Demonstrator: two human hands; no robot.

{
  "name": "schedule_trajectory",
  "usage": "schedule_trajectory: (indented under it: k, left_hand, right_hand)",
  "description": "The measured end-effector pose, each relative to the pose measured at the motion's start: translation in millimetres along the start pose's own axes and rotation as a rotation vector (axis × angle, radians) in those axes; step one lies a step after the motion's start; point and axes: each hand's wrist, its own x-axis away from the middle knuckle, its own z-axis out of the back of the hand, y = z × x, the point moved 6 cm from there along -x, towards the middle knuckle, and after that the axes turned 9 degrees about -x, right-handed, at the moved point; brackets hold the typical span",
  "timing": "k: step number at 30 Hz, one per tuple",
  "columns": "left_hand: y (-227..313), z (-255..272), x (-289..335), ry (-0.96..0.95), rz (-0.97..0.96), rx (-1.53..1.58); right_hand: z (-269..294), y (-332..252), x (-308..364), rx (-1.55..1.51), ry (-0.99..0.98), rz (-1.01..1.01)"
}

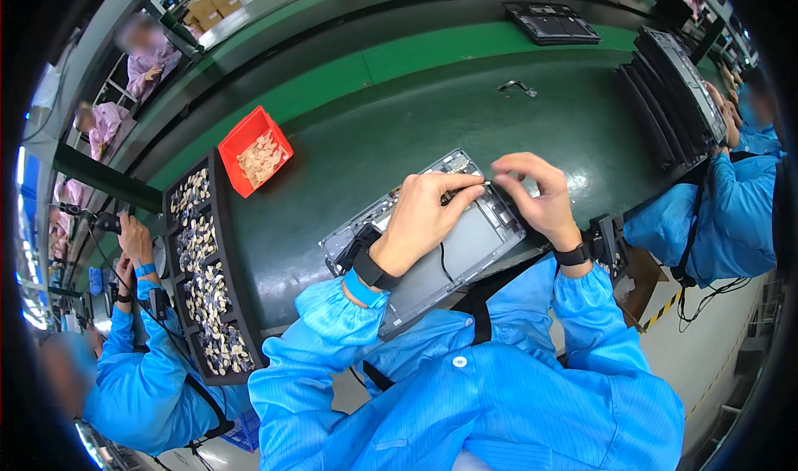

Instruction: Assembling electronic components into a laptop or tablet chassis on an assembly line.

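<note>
A grey, flat device casing (478, 242), its frame and circuit parts exposed, lies slanted near the table's front edge. My left hand (422, 217) rests over its middle, thumb and index fingertip pinched together above the far right part. Something small and pale seems to be at those fingertips, too small to name. Close beside them on the right is my right hand (540, 198), holding nothing I can see, thumb and index finger slightly apart. A thin black cable (445, 263) runs across the casing below my left hand. Part of the casing is hidden by my left hand.
A red bin (283, 141) of pale small pieces and a black compartment tray (218, 305) of small parts stand left. A loose small cable (519, 88) lies farther back. Dark casings (657, 109) are stacked right; another device (551, 24) is at the back. Co-workers sit on both sides.
</note>
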Motion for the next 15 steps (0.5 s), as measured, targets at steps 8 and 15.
schedule_trajectory:
  k: [8, 15]
  left_hand:
    - [1.8, -16.9, 6.0, -0.014, -0.253, -0.212]
    - [7.9, -17.9, 4.6, -0.067, -0.264, -0.311]
  right_hand:
    - [28.1, 58.4, 30.2, -0.186, 0.217, -0.362]
    - [29.7, 55.8, 30.8, -0.126, 0.197, -0.38]
